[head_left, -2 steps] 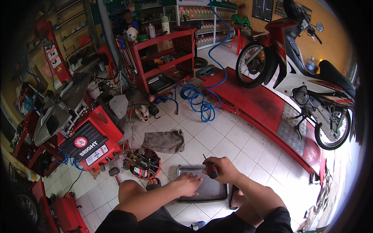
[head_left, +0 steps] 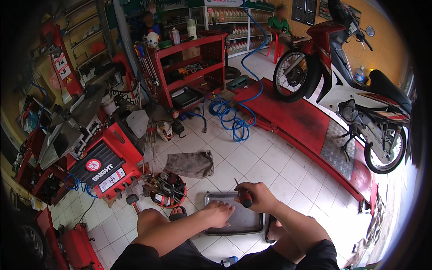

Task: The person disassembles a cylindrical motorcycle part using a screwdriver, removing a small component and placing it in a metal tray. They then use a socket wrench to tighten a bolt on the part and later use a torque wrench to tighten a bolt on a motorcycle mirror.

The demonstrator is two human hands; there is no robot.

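In my right hand (head_left: 260,196) is a screwdriver (head_left: 245,198); the fingers wrap round its dark red handle. The thin metal shaft points up and to the left, away from me. A shallow grey metal tray (head_left: 243,231) lies on the floor between my feet, and the screwdriver is over its far right part. Over the tray's left side is my left hand (head_left: 218,213), palm down, fingers loosely bent and thumb apart. I see nothing held in it, though its underside is hidden.
A round red tub of tools (head_left: 183,189) and a hammer (head_left: 133,200) lie left of the tray. Beyond is a grey cloth (head_left: 189,164). A blue hose (head_left: 240,130) coils near a red lift (head_left: 288,108) bearing a motorbike (head_left: 351,96). A red machine (head_left: 108,162) stands left.
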